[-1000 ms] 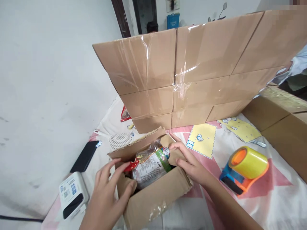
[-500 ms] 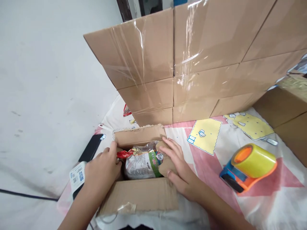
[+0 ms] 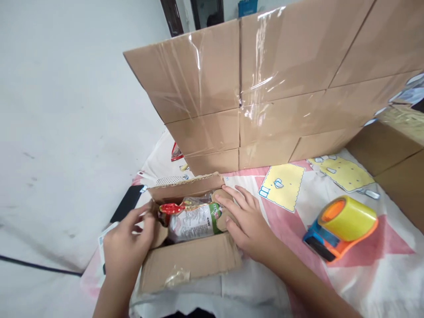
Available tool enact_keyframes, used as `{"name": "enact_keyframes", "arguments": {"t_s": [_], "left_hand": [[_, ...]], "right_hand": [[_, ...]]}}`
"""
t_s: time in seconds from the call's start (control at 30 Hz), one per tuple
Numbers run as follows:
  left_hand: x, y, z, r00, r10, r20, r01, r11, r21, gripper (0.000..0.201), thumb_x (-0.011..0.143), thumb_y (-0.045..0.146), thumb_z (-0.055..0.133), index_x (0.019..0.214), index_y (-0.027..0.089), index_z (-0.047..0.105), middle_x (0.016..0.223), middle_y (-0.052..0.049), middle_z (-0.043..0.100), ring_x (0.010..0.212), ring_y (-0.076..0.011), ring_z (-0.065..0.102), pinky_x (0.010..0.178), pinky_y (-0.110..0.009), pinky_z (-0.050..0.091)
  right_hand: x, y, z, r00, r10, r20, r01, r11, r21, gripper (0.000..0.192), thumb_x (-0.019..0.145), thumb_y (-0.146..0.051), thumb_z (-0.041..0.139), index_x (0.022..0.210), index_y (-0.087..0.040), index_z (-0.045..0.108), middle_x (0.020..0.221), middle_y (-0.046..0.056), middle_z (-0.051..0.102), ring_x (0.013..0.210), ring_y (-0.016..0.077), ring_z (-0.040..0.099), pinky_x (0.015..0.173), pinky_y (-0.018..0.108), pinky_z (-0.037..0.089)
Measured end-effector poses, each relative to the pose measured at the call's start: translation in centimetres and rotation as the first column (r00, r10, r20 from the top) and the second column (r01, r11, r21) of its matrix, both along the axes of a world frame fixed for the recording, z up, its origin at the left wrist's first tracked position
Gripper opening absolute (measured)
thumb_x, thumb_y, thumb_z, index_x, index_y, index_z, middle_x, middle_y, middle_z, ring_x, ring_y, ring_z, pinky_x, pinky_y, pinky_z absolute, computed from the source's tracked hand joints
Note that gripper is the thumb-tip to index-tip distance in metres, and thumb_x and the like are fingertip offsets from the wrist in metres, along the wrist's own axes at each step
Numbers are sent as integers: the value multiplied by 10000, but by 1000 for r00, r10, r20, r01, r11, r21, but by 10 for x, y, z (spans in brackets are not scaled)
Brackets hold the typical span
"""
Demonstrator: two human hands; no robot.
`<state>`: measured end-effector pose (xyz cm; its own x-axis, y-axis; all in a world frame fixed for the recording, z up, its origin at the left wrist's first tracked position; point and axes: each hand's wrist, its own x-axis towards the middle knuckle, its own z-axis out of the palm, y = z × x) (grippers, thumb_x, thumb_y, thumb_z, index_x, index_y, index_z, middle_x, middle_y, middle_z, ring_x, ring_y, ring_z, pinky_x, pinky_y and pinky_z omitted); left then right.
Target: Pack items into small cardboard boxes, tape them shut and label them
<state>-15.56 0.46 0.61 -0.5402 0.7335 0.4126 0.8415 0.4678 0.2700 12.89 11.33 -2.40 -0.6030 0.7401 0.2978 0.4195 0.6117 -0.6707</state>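
Left hand: the left hand [image 3: 127, 245] lay with spread fingers against the left end flap of the small cardboard box [image 3: 190, 260], gripping nothing.
Right hand: the right hand [image 3: 247, 223] rested flat, fingers splayed, on the right end flap, pressing it toward the packet and closed around nothing.
Packet: a crinkly food packet [image 3: 192, 216] lay lengthwise inside the open box, between the two hands (its red twisted end pointed toward the left hand).
Behind: a wall of taped cartons [image 3: 265, 88] stood just beyond the box's far flap, leaning over it.
Right side: a tape dispenser [image 3: 342, 227] with a yellow roll sat well apart from the box on the patterned cloth [image 3: 364, 274]; more cartons [image 3: 397, 159] closed off the far right.
Left side: a black phone [image 3: 127, 208] and a white device [image 3: 102, 247] lay at the cloth's left edge, partly hidden by the left hand.
Writing: the packet carried a white printed panel and a green band, too small to read.
Room: open cloth lay between box and dispenser; the near flap hung toward the person.
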Motion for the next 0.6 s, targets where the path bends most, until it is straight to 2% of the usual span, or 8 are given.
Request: {"name": "enact_keyframes", "arguments": {"t_s": [0.07, 0.13, 0.23, 0.33, 0.4, 0.47, 0.53, 0.6], "left_hand": [[-10, -3, -6, 989, -59, 134, 48, 995, 83, 390, 939, 486, 494, 1053, 201, 735, 874, -61, 782, 809, -245, 745, 723, -322, 562], [-19, -10, -11, 939, -281, 200, 263, 958, 114, 479, 976, 538, 464, 1207, 201, 715, 1152, -92, 774, 1088, -271, 727, 891, -352, 582], [-32, -24, -21, 760, -622, 187, 617, 782, 95, 623, 1000, 647, 390, 1497, 300, 532, 1562, -65, 528, 1436, -275, 505, 1174, -413, 435], [-47, -31, -34, 673, -716, 186, 721, 691, 48, 833, 902, 825, 301, 1587, 359, 392, 1651, -74, 395, 1502, -313, 410, 1220, -472, 371], [-56, -33, -46, 626, -761, 169, 761, 644, 84, 1108, 710, 980, 283, 1606, 332, 362, 1646, -125, 394, 1495, -387, 401, 1217, -542, 357], [-64, -37, -60, 596, -785, 170, 779, 617, 115, 1359, 502, 1061, 315, 1624, 294, 326, 1616, -178, 425, 1476, -459, 397, 1207, -598, 345], [-66, -43, -70, 612, -764, 207, 764, 638, 98, 1466, 413, 1069, 377, 1643, 277, 270, 1621, -207, 403, 1483, -493, 365, 1202, -619, 337], [-63, -50, -73, 632, -739, 232, 745, 662, 82, 1484, 420, 1054, 430, 1661, 279, 184, 1647, -216, 350, 1495, -492, 344, 1194, -608, 356]], "right_hand": [[-4, 1, 5, 999, -22, 34, 24, 999, -47, 595, 880, -141, 462, 1435, -332, 554, 1653, 27, 346, 1500, 362, 288, 1186, 647, 307], [-6, 1, 9, 999, -25, 39, 29, 992, -127, 605, 890, -150, 456, 1468, -313, 528, 1696, 51, 249, 1538, 358, 250, 1198, 643, 302], [-11, 3, 10, 999, 20, -35, -28, 967, -253, 796, 915, -177, 470, 1648, -313, 192, 1742, 65, 96, 1607, 309, 102, 1259, 617, 214], [-18, 9, 4, 961, 46, -274, -133, 941, -310, 934, 944, -242, 536, 1656, -339, -61, 1738, 60, 144, 1615, 248, 102, 1288, 547, 194], [-24, 18, -3, 885, 43, -464, -200, 934, -295, 827, 985, -318, 529, 1657, -346, 48, 1640, 77, 389, 1568, 236, 277, 1262, 515, 275], [-27, 28, -10, 831, 62, -552, -231, 942, -241, 593, 1024, -376, 476, 1593, -322, 320, 1378, 81, 646, 1437, 247, 480, 1213, 520, 346], [-27, 38, -16, 846, 102, -524, -209, 966, -149, 424, 1043, -404, 439, 1438, -287, 538, 1142, 69, 746, 1317, 268, 570, 1186, 551, 346], [-26, 45, -19, 879, 140, -456, -186, 981, -57, 379, 1053, -410, 417, 1352, -268, 601, 1079, 63, 768, 1264, 278, 584, 1175, 570, 319]]}}
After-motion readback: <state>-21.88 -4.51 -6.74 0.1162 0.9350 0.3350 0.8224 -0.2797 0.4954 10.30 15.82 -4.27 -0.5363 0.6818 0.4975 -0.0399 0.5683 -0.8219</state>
